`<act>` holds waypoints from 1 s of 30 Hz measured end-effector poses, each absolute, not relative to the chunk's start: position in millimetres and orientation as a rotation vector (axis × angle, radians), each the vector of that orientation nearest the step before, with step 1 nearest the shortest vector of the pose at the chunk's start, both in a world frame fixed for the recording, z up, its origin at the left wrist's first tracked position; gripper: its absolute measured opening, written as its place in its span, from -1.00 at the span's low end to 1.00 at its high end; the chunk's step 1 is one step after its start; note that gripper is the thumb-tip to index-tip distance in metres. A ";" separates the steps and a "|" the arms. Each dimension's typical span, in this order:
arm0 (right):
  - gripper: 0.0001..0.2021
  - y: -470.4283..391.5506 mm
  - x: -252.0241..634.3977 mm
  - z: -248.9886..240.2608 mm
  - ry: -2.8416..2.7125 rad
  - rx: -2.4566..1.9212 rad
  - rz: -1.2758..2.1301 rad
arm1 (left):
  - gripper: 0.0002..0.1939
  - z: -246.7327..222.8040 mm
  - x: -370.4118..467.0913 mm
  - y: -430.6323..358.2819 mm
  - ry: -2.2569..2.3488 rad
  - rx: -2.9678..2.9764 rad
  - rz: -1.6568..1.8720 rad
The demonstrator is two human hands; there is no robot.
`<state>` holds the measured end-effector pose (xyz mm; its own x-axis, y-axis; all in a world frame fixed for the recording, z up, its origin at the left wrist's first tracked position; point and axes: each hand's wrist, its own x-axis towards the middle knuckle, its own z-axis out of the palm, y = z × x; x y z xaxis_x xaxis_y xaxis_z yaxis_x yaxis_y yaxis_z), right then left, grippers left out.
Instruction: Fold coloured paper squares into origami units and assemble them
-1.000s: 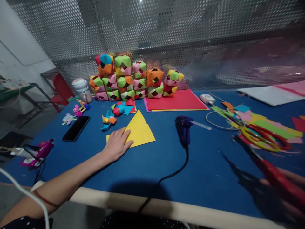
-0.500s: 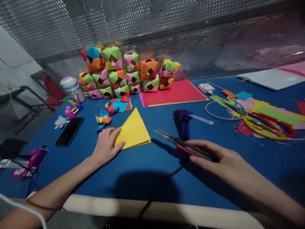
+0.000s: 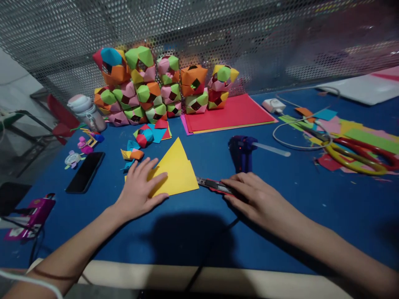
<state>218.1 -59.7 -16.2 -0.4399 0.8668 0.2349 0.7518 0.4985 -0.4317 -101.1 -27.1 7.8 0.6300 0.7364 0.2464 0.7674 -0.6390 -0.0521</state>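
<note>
A yellow sheet of paper (image 3: 178, 172), folded into a triangle, lies on the blue table. My left hand (image 3: 141, 185) rests flat on its left part with fingers spread. In my right hand (image 3: 254, 193) is a utility knife (image 3: 217, 185) with a black and red body, held low over the table. Its blade end meets the paper's right edge, and the tip seems to be tucked in at the fold. Just beyond my right hand stands a dark blue glue gun (image 3: 242, 151) with a clear glue stick in it.
Several folded paper blocks (image 3: 148, 94) are stacked at the back, beside red paper sheets (image 3: 230, 114). Scissors (image 3: 358, 160) lie on paper scraps at right, near a white charger (image 3: 273, 105). At left are a phone (image 3: 85, 172), small toys and a jar (image 3: 87, 113).
My right hand has lowered the utility knife and brought its blade left to the paper's edge. My left hand's fingers have spread out on the paper. The view has shifted slightly.
</note>
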 end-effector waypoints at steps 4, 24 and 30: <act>-0.65 -65.9 211.3 -20.3 -2.352 -1.324 0.316 | -0.62 6.3 -94.6 -29.0 -1.092 -2.869 -0.097; -0.70 -68.7 212.6 -21.0 -2.292 -1.236 0.492 | -0.62 3.2 -102.8 -13.1 -1.230 -2.930 -0.073; -0.69 -67.9 211.3 -22.1 -2.286 -1.221 0.508 | -0.63 0.2 -103.2 -14.5 -1.272 -2.939 -0.081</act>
<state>211.3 -67.9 -22.1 -0.4763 0.8436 0.2480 0.6590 0.5292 -0.5345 -103.2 -14.5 0.2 0.6839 0.7292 0.0217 0.7261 -0.6833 0.0771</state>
